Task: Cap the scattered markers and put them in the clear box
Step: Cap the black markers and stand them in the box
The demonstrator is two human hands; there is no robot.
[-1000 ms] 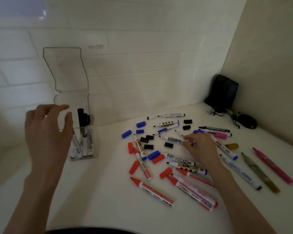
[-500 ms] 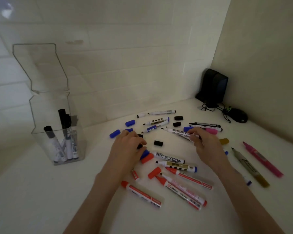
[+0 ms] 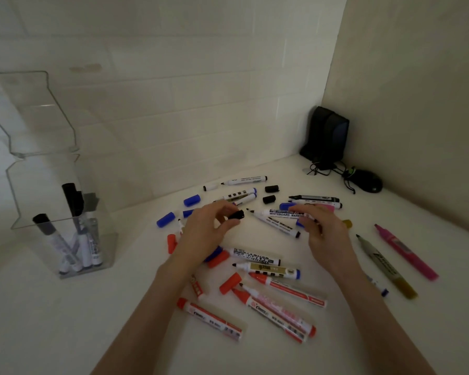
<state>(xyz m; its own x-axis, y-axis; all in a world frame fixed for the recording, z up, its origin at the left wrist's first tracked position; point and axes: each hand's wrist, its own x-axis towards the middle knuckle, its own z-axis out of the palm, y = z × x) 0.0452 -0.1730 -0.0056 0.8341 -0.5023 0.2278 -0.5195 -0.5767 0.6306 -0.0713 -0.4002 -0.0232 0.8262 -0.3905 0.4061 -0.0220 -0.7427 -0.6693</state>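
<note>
Left grip [image 3: 209, 229] pinches black cap [image 3: 236, 214]; right grip [image 3: 325, 230] clamped, seemingly, on marker [image 3: 279, 213] labelled "WHITEBOARD MARKER".

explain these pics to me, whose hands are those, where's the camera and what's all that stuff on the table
No machine here: a person works with two bare hands. Every picture comes from one camera worn on the head, looking forward and down, so the arms reach in from the bottom. On the white table lie many loose marker pens, such as the red-and-white marker in front, and loose caps like the blue plastic cap. At the left stands a tall clear plastic box, lid open, with a few black-capped markers inside. The left hand pinches a small black cap; the right hand holds a white whiteboard marker, its bare tip pointing at that cap. The job: cap each pen and put it in the box.
</note>
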